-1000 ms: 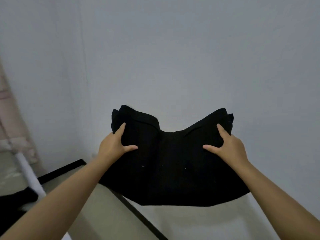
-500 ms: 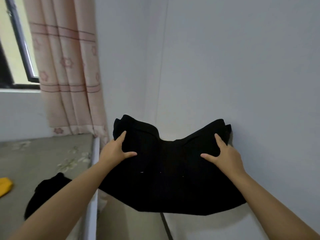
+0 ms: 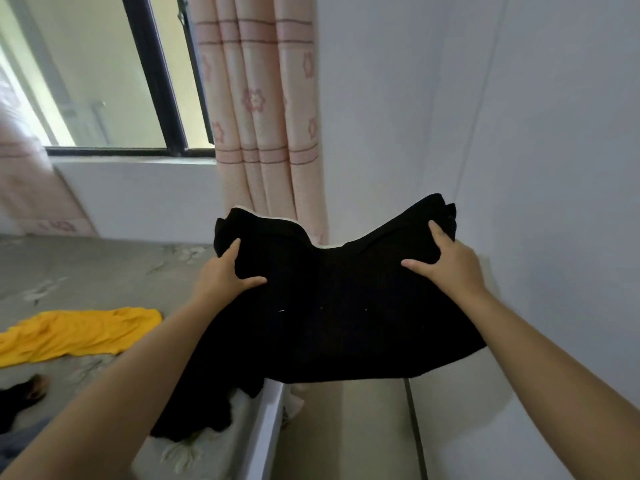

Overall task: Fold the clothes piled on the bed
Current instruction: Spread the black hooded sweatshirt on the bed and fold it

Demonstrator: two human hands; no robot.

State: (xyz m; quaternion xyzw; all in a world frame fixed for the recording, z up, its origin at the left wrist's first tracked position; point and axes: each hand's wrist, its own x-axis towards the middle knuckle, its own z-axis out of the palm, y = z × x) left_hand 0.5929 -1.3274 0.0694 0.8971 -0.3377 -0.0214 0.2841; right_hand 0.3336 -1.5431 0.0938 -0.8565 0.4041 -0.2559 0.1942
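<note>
View swung left since 0.5 s ago: window point(image 3: 104, 81), more of bed point(image 3: 104, 271), yellow garment point(image 3: 76, 332) now showing; hands, folded black garment point(image 3: 332, 306) keep same pose. Left hand point(image 3: 221, 275) and right hand point(image 3: 450, 261) each grip garment edge, thumb on top, other fingers hidden beneath; garment held in air over gap between bed and wall point(image 3: 536, 168). Second black garment point(image 3: 204, 407) on bed, partly hidden by left arm. Dark item point(image 3: 20, 393) at left edge cut off, unclear. Count: 2 hands, 2 black garments, 1 yellow, 1 curtain point(image 3: 263, 109).

Left hand point(image 3: 225, 275) and right hand point(image 3: 450, 261) grip a folded black garment point(image 3: 332, 306) above the bed point(image 3: 86, 271) edge; a yellow garment point(image 3: 76, 334) lies there.
</note>
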